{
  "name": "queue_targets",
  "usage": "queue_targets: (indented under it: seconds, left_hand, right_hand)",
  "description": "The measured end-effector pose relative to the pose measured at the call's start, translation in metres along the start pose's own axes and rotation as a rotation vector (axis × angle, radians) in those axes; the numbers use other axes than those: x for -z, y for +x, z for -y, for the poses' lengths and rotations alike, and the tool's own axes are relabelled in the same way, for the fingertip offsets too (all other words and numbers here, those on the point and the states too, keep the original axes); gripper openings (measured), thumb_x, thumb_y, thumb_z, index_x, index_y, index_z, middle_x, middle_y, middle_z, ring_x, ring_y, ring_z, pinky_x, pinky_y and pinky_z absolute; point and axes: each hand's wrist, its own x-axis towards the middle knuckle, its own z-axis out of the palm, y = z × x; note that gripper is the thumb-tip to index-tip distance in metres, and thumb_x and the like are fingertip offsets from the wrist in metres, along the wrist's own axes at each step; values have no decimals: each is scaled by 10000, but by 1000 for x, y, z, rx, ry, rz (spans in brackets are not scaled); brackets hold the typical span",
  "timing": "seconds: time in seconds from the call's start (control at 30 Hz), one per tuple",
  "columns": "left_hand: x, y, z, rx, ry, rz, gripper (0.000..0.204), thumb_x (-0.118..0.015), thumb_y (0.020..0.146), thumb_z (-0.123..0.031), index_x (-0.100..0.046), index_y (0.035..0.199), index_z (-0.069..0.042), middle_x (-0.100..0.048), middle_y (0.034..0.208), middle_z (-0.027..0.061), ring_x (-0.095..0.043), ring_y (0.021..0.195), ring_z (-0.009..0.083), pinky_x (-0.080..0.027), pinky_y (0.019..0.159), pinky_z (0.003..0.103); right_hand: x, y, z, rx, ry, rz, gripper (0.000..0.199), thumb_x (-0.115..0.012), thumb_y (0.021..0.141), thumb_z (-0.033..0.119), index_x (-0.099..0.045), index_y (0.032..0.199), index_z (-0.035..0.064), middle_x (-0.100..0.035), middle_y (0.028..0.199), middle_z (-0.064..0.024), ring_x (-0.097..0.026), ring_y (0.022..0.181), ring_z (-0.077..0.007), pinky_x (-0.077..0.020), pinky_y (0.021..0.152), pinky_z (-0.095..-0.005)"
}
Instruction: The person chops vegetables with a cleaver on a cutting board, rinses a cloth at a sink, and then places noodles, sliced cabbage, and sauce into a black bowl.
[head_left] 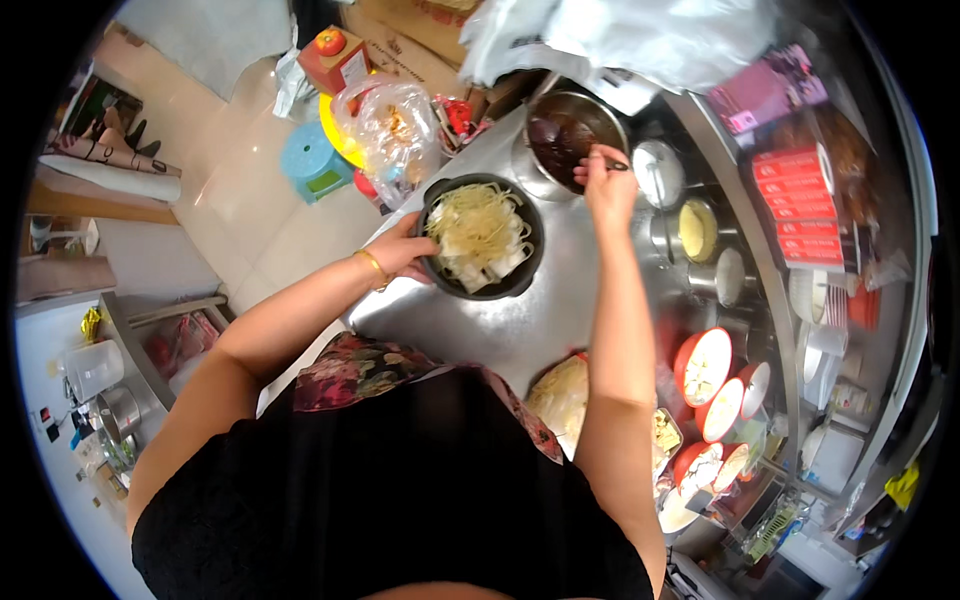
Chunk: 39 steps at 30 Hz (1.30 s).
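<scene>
On the steel counter sits a black pot (536,240) filled with pale thin noodles (480,225) over white chunks. My left hand (403,252) grips its left side, with the thumb on the rim and the fingers around the outside. Farther off to the right stands a deep metal pot (613,112) holding a dark brown sauce (562,140). Above this pot's near right rim, my right hand (605,182) is closed on the dark handle (617,165) of a utensil; its lower end is hidden, so its exact kind does not show.
To the right are round containers, one with a yellow filling (697,230), and several red bowls (703,366) of food. A bag of pale noodles (562,398) lies near my right forearm. A plastic bag (395,135) and a blue stool (315,160) stand beyond the counter's left edge.
</scene>
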Motion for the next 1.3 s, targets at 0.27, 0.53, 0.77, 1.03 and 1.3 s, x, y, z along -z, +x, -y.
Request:
queue_targets:
  seconds: [0.27, 0.53, 0.77, 1.03, 1.3]
  left_hand:
    - [1, 24, -10, -9, 42, 25, 765, -633, 799, -141, -138, 1384, -145, -476, 1215, 93, -614, 906, 210, -557, 676, 364]
    - [0, 27, -13, -6, 60, 37, 763, -628, 804, -143, -130, 1382, -139, -462, 1231, 94, -606, 924, 212, -555, 676, 363]
    - [1, 26, -10, -55, 84, 45, 719, -588, 820, -107, -145, 1383, -164, -469, 1232, 100, -608, 933, 239, -559, 685, 366]
    - [-3, 25, -13, -21, 52, 53, 681, -580, 826, -101, -168, 1365, -164, -496, 1193, 112, -608, 945, 244, -565, 700, 367]
    - [-2, 28, -12, -8, 56, 69, 674, -613, 809, -143, -202, 1343, -144, -493, 1193, 107, -608, 932, 245, -561, 679, 373]
  right_hand:
    - [27, -43, 31, 601, -783, 47, 170, -567, 815, 36, -615, 978, 43, -630, 881, -160, -621, 742, -314, -494, 673, -352]
    - [17, -28, 31, 563, -625, -1, 148, -589, 775, 17, -600, 921, 38, -630, 862, -142, -613, 766, -319, -497, 672, -369]
    - [16, -48, 28, 415, -410, 68, 134, -589, 786, 22, -607, 918, 44, -628, 855, -140, -611, 769, -317, -500, 673, -351]
    - [25, -51, 20, 18, 185, -115, 151, -497, 860, 29, -592, 957, -36, -628, 760, -121, -622, 624, -168, -521, 554, -280]
    - [45, -38, -6, -447, 603, -314, 206, -447, 862, 50, -550, 955, -102, -607, 765, -205, -611, 609, -218, -536, 570, -300]
